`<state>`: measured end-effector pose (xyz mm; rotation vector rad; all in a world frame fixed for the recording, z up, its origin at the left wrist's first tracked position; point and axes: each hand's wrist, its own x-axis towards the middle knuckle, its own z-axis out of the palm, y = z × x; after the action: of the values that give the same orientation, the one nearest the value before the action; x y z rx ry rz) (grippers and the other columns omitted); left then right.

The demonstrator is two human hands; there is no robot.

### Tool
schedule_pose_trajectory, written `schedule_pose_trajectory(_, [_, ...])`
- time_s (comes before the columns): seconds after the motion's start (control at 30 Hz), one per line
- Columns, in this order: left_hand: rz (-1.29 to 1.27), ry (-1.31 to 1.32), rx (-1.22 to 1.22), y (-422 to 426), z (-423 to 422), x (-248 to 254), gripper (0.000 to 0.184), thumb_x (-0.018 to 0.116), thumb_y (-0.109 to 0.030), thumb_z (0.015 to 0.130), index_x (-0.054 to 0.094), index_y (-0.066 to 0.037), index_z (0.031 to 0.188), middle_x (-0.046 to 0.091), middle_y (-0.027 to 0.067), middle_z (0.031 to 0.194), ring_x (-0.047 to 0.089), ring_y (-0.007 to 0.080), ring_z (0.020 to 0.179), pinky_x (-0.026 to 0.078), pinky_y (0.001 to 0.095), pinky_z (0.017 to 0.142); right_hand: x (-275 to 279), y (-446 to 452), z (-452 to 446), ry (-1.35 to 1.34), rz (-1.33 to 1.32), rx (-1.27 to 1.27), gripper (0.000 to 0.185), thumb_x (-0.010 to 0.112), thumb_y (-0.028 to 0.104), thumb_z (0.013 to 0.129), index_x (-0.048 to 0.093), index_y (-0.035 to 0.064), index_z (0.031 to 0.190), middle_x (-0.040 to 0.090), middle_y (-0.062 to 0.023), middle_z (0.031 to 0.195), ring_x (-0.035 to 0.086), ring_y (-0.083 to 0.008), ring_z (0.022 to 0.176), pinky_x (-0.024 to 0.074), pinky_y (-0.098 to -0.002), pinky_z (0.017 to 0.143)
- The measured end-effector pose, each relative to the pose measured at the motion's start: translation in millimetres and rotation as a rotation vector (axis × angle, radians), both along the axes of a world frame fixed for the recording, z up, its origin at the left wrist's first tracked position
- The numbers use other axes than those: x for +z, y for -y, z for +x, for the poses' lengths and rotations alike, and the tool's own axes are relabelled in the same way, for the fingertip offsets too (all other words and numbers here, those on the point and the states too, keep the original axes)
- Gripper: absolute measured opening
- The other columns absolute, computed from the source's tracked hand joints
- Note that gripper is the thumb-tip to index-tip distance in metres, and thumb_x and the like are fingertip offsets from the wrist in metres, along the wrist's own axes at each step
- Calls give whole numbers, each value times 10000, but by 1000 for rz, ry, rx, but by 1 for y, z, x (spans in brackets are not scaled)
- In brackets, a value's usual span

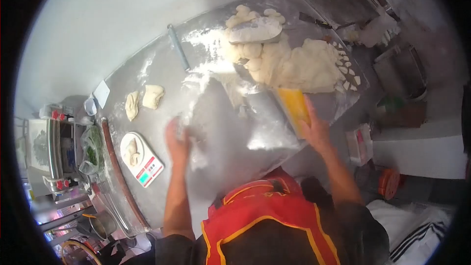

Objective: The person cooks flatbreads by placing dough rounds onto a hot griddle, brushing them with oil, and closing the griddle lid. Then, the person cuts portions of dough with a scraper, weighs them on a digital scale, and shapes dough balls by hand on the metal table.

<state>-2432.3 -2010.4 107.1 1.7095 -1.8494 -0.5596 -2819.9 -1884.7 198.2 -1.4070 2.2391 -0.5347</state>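
My right hand (316, 130) grips a flat yellow scraper (293, 108), its far end near the front edge of a large mass of dough (304, 68). My left hand (177, 136) is over the floured steel table (216, 137), right of the scale; its fingers are smeared by motion, so I cannot tell what they hold, if anything. A piece of dough (131, 152) rests on the white digital scale (147, 167). Two more pieces, a narrow dough piece (131, 106) and a squarish dough piece (153, 96), lie behind the scale.
A flour-filled scoop or bowl (255, 30) sits among dough lumps at the back. Small cut bits of dough (347, 64) lie to the right. A grey rod (178, 48) and a long brown stick (120, 167) lie on the table. At left is a plastic bag of greens (91, 152).
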Motion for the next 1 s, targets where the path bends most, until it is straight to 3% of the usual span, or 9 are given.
schedule_pose_trajectory(0.1, [-70, -174, -343, -14, -127, -13, 482, 654, -105, 811, 496, -14, 1257, 530, 206, 1238, 480, 367, 1173, 378, 432, 1007, 0, 7, -74, -98, -83, 24, 691, 581, 132, 857, 256, 236, 1458, 574, -219, 1201, 603, -423, 983, 505, -461, 824])
schedule_pose_trajectory(0.2, [42, -185, -406, -15, -232, 10, 506, 650, -101, 819, 465, -12, 1281, 482, 208, 1294, 454, 383, 1187, 388, 426, 992, 9, 17, -136, -224, -201, 111, 688, 564, 126, 871, 243, 274, 1462, 580, -210, 1192, 612, -403, 978, 513, -456, 812])
schedule_pose_trajectory(0.3, [-124, -172, -408, 8, -305, -5, 573, 660, -108, 809, 421, -55, 1327, 468, 195, 1303, 455, 380, 1183, 404, 421, 979, 30, 30, -173, -107, -323, 189, 685, 549, 113, 881, 227, 259, 1468, 542, -202, 1264, 590, -403, 1040, 496, -452, 878])
schedule_pose_trajectory(0.43, [-172, -12, -494, 53, -362, 14, 561, 659, -120, 793, 445, -104, 1311, 483, 173, 1271, 460, 366, 1166, 423, 427, 955, 24, 27, -200, 60, -219, 65, 672, 536, 102, 877, 231, 188, 1469, 484, -219, 1331, 535, -390, 1150, 453, -419, 955])
schedule_pose_trajectory(0.63, [-98, 303, -548, 39, -366, 3, 416, 653, -124, 763, 550, -109, 1166, 578, 135, 1117, 595, 344, 881, 513, 425, 751, -18, 14, -190, 275, -308, 85, 698, 542, 98, 848, 222, 99, 1468, 424, -219, 1387, 468, -346, 1244, 383, -406, 1028])
schedule_pose_trajectory(0.77, [-21, -117, -379, -16, -314, 22, 246, 656, -127, 819, 576, -89, 1049, 640, 98, 886, 619, 260, 763, 495, 360, 627, -28, 11, -189, 404, -354, 27, 729, 556, 65, 828, 217, 72, 1473, 366, -189, 1434, 400, -300, 1298, 327, -387, 1068])
schedule_pose_trajectory(0.83, [525, -658, -175, -25, -263, 32, 189, 649, -125, 848, 582, -94, 1022, 626, 30, 805, 603, 180, 742, 472, 302, 634, -35, 14, -189, 481, -369, 29, 748, 567, 54, 819, 212, 69, 1477, 354, -174, 1443, 388, -284, 1304, 314, -377, 1076])
schedule_pose_trajectory(0.87, [620, -960, 47, -35, -238, 46, 194, 636, -131, 854, 570, -90, 1032, 602, 0, 854, 578, 130, 758, 466, 264, 680, -41, 15, -188, 517, -396, 70, 756, 576, 59, 816, 210, 72, 1478, 354, -169, 1442, 390, -284, 1300, 313, -377, 1076])
schedule_pose_trajectory(1.0, [421, -1304, 518, -81, -124, 46, 244, 568, -174, 880, 536, -57, 1092, 587, 57, 1039, 572, 156, 896, 472, 314, 798, -43, 40, -164, 407, -365, 253, 725, 564, 73, 839, 214, 63, 1474, 350, -208, 1440, 380, -325, 1308, 332, -408, 1060])
